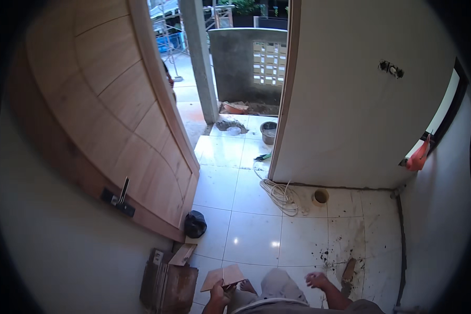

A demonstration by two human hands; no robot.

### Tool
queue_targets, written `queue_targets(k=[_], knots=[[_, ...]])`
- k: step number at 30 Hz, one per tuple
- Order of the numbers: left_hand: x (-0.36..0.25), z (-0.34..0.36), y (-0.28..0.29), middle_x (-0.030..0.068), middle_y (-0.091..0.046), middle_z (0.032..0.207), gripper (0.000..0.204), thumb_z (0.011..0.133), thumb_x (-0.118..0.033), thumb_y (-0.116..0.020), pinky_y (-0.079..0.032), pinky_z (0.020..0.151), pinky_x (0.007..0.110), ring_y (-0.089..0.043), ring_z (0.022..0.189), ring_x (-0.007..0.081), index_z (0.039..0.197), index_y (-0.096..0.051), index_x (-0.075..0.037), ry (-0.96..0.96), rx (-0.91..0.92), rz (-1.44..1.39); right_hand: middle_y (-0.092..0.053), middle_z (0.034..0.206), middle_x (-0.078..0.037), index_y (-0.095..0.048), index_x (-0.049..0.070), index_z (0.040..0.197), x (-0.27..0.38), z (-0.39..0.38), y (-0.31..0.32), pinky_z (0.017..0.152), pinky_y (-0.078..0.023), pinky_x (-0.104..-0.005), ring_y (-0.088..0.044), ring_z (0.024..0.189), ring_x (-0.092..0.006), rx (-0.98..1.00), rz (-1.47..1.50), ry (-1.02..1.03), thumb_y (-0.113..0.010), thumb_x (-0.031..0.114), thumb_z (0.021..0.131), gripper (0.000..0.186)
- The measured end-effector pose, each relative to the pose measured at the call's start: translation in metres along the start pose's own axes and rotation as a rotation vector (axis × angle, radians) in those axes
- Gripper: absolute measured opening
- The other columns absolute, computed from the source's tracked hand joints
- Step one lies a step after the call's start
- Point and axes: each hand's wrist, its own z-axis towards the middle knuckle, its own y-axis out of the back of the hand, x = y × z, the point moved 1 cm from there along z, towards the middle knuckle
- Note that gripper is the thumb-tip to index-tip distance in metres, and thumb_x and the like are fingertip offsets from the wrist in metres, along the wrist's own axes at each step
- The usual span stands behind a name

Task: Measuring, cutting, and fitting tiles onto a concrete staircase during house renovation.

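Observation:
My left hand [220,295] grips a flat tan tile [230,276] by its near edge, in front of my left leg. A line crosses the middle of its face, and I cannot tell whether it is one piece or two side by side. My right hand [316,280] is held out beside my right knee, its fingers loosely bent and apart with nothing in them. Left of the tile, a stack of brown boards or boxes [175,288] stands against the wall. Another tan piece [183,255] leans on top of it.
A wooden door [141,99] stands open at left, a black bag [195,225] at its foot. Coiled cable [281,196] and a small round tub [320,197] sit by the right wall. Dirt and a brown strip [349,270] lie on white floor tiles. Outside is a bucket [268,133].

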Motion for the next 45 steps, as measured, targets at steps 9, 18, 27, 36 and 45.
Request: queue_targets(k=[9,18,27,36,45], knots=[[-0.182,0.164,-0.256,0.0168,-0.065,0.122,0.035,0.104,-0.03,-0.049,-0.061,0.08,0.047,-0.068,0.105,0.0365,0.13,-0.057,-0.007,-0.059,0.008,0.145,-0.07,0.08,-0.007,-0.069,0.003,0.099,0.294,0.203,0.024,0.049,-0.052,-0.0285,-0.067,0.06,-0.0161,-0.367,0.124,-0.153,-0.071,0.028,0.092,0.026],[-0.334,0.216,-0.577,0.0155,-0.068,0.115,0.036,0.104,-0.028,-0.053,-0.062,0.073,0.047,-0.07,0.096,0.0347,0.129,-0.056,-0.002,-0.184,-0.055,0.193,-0.071,0.089,-0.008,-0.066,-0.005,0.118,0.717,0.424,-0.101,0.062,-0.055,-0.0309,-0.067,0.07,-0.0139,0.123,-0.122,0.185,-0.075,0.043,0.089,0.057],[-0.483,0.393,-0.848,0.015,-0.066,0.111,0.042,0.1,-0.022,-0.063,-0.063,0.068,0.045,-0.071,0.09,0.0313,0.134,-0.052,0.001,-0.14,0.118,0.361,-0.065,0.127,-0.018,-0.042,0.002,0.144,0.987,0.64,-0.141,0.077,-0.058,-0.0447,-0.071,0.096,-0.0308,0.231,0.19,-0.242,-0.057,0.051,0.1,0.067],[-0.56,0.561,-1.123,0.0155,-0.065,0.119,0.044,0.098,-0.019,-0.061,-0.064,0.073,0.05,-0.071,0.095,0.0363,0.137,-0.049,-0.004,-0.11,0.263,0.577,-0.068,0.118,-0.02,-0.062,-0.004,0.128,1.209,0.831,-0.087,0.081,-0.056,-0.0498,-0.07,0.094,-0.0365,-0.017,0.304,-0.164,-0.066,0.046,0.09,0.062],[-0.609,0.664,-1.357,0.0163,-0.062,0.133,0.055,0.1,-0.028,-0.058,-0.058,0.093,0.044,-0.067,0.112,0.034,0.148,-0.045,-0.002,-0.296,0.375,0.656,-0.074,0.103,-0.02,-0.073,-0.005,0.112,1.416,0.967,0.003,0.081,-0.054,-0.0412,-0.071,0.091,-0.0286,-0.044,-0.183,0.003,-0.067,0.05,0.088,0.06]])
